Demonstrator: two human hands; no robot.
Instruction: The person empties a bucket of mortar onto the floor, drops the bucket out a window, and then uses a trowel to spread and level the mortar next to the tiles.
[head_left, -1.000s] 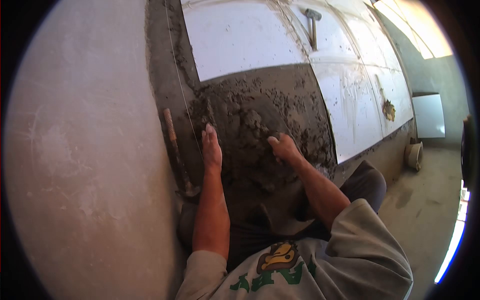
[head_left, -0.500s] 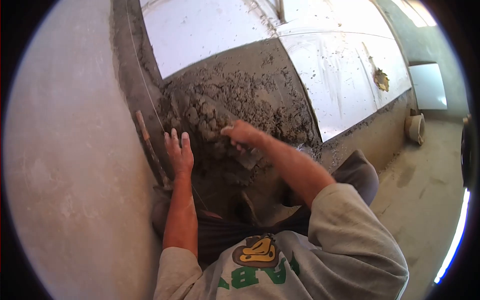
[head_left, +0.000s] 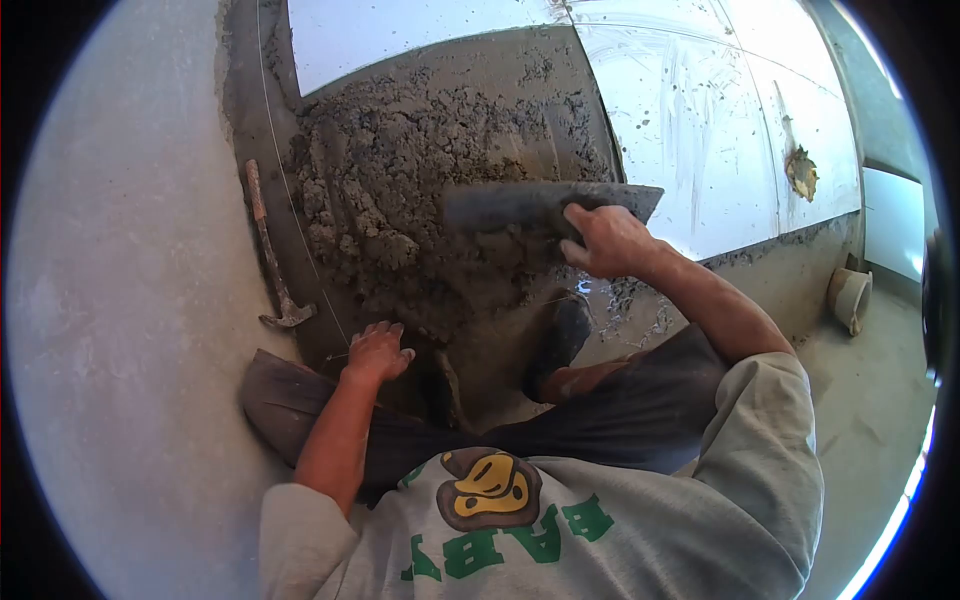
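Note:
A long flat trowel (head_left: 510,208) lies across the wet mortar (head_left: 400,170), its right end reaching over the edge of a white tile (head_left: 690,130). My right hand (head_left: 605,240) is closed round it near that right end; the handle is mostly hidden by the fingers. My left hand (head_left: 378,352) hangs low over the near left side of the mortar, fingers somewhat apart and nothing in them, close to a thin string (head_left: 290,190). A hammer (head_left: 268,245) rests by the wall, left of the string.
Plain wall (head_left: 130,270) runs along the left. More white tile (head_left: 400,35) lies at the far side. A bucket (head_left: 850,298) is at the right, near a leaning white panel (head_left: 893,220). My boot (head_left: 565,335) is at the mortar's near edge.
My right hand has moved right with the trowel, now level and more visible. My left hand has dropped nearer to my body. The head view has shifted, showing the hammer's head.

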